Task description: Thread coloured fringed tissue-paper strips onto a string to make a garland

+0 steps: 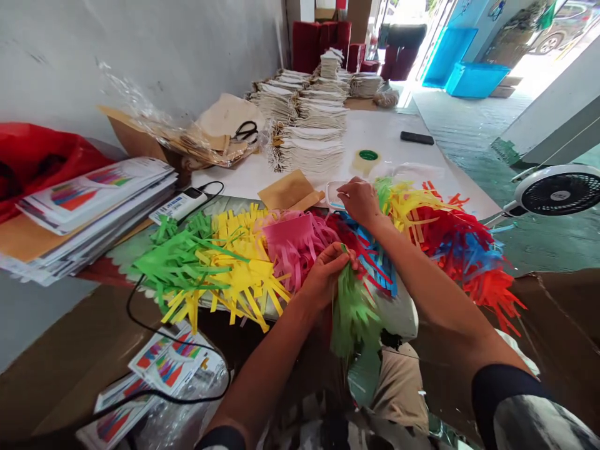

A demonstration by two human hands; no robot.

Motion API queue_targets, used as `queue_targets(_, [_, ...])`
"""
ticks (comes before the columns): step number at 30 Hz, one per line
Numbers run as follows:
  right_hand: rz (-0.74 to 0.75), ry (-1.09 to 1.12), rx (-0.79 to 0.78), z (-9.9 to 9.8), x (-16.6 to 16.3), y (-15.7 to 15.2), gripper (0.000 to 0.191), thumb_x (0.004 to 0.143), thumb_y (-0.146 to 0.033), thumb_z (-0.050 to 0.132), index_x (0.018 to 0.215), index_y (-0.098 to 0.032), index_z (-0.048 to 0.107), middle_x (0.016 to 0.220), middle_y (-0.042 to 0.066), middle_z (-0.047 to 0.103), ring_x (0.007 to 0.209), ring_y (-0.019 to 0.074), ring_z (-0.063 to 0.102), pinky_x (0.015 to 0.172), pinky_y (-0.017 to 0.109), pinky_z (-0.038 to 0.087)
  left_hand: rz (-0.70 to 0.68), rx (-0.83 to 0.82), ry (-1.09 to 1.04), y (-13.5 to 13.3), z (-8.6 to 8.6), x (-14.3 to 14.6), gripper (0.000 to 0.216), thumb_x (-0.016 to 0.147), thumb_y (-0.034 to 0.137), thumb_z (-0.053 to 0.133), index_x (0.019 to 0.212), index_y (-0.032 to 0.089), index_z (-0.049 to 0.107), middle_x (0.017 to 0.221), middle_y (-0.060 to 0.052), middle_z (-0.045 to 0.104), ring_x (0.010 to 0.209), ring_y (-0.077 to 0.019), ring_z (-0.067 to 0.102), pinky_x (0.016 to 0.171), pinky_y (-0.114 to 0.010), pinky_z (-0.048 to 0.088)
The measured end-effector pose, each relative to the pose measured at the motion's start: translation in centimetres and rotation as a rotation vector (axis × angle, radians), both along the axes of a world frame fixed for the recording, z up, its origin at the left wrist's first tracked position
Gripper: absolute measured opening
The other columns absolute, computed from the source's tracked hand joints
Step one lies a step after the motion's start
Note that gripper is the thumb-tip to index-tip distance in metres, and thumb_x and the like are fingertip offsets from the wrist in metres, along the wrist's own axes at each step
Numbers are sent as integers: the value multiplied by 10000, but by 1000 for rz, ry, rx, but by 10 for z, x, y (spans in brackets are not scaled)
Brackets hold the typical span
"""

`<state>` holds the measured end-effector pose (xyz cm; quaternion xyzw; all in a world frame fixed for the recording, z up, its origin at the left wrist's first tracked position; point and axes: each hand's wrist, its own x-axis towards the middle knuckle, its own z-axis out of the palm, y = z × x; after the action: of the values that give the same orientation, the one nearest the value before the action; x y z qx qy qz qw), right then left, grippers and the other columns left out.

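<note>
My left hand (323, 275) is closed at the front edge of the table, its thumb and fingers pinching the top of a green paper tassel (351, 312). The tassel's fringe hangs down below the hand. Farther forward, my right hand (360, 200) is over a small clear-and-white plastic tray (334, 195), fingertips drawn together at its edge; what they pinch, if anything, is hidden. Fringed paper lies around both hands: pink (295, 247), yellow (244, 256) and green (182, 256) to the left, blue (387, 262) under my right forearm, red (492, 287) to the right.
Stacks of white tags with strings (312, 147) stand at the back, near scissors (246, 131), a tape roll (367, 160) and a phone (417, 138). Printed sheets (103, 194) are piled left. A fan (560, 192) juts in at right. A black cable (164, 337) hangs at left.
</note>
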<state>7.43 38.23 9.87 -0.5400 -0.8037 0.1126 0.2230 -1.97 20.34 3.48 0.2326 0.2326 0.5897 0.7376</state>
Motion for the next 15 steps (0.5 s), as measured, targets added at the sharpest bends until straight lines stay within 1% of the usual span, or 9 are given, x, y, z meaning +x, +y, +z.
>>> queue_targets(2, [5, 58, 41, 10, 11, -29, 289, 994, -286, 592, 1151, -216, 826, 1130, 119, 783, 1000, 251, 694, 958, 391, 515, 21, 2, 86, -6, 1, 3, 436, 680, 399, 966, 878, 205, 629, 798, 32, 646, 682, -92, 605, 666, -230, 515])
queue_targets(4, [13, 151, 58, 18, 29, -67, 299, 1010, -360, 591, 1157, -237, 821, 922, 58, 786, 819, 204, 682, 817, 348, 526, 51, 20, 190, -17, 7, 6, 408, 690, 398, 965, 853, 190, 655, 754, 34, 651, 644, -80, 576, 624, -208, 471])
queue_targets(5, [35, 302, 41, 21, 39, -88, 287, 997, -385, 618, 1111, -228, 829, 795, 32, 756, 708, 183, 649, 714, 328, 505, 70, 37, 249, -24, 11, 8, 388, 695, 395, 963, 840, 182, 673, 743, 32, 655, 640, -78, 568, 626, -206, 462])
queue_targets(6, [65, 442, 13, 24, 49, -111, 270, 981, -406, 649, 1072, -229, 833, 731, 10, 730, 646, 165, 620, 648, 309, 479, 94, 58, 308, -31, 16, 9, 370, 697, 391, 964, 830, 176, 694, 744, 27, 663, 646, -79, 568, 636, -207, 461])
queue_targets(7, [73, 555, 8, 25, 59, -134, 245, 962, -414, 681, 1027, -234, 834, 699, -3, 715, 618, 153, 607, 616, 296, 464, 122, 81, 364, -39, 22, 10, 357, 696, 391, 964, 823, 172, 713, 750, 21, 674, 657, -84, 573, 647, -212, 464])
queue_targets(9, [66, 683, -21, 26, 76, -176, 203, 939, -419, 728, 987, -250, 830, 693, -12, 717, 612, 145, 619, 595, 280, 469, 174, 120, 470, -55, 35, 11, 333, 704, 400, 959, 826, 175, 746, 773, 6, 701, 682, -102, 594, 666, -227, 481])
queue_targets(11, [39, 760, -39, 24, 88, -211, 169, 932, -410, 756, 975, -263, 829, 692, -13, 713, 592, 135, 610, 569, 271, 468, 216, 156, 553, -70, 47, 12, 298, 737, 407, 938, 832, 184, 764, 792, -5, 722, 700, -117, 615, 682, -241, 499])
queue_targets(13, [42, 818, -37, 21, 93, -235, 131, 931, -382, 770, 980, -278, 833, 759, -1, 731, 637, 138, 631, 598, 275, 499, 239, 189, 608, -81, 56, 14, 262, 774, 403, 913, 829, 191, 769, 800, -11, 733, 713, -127, 633, 699, -251, 515])
queue_targets(15, [69, 851, -25, 18, 95, -251, 105, 929, -356, 778, 987, -294, 840, 868, 16, 760, 732, 152, 672, 660, 288, 538, 249, 214, 625, -91, 61, 17, 244, 786, 397, 904, 823, 196, 771, 804, -12, 737, 723, -133, 648, 709, -255, 526])
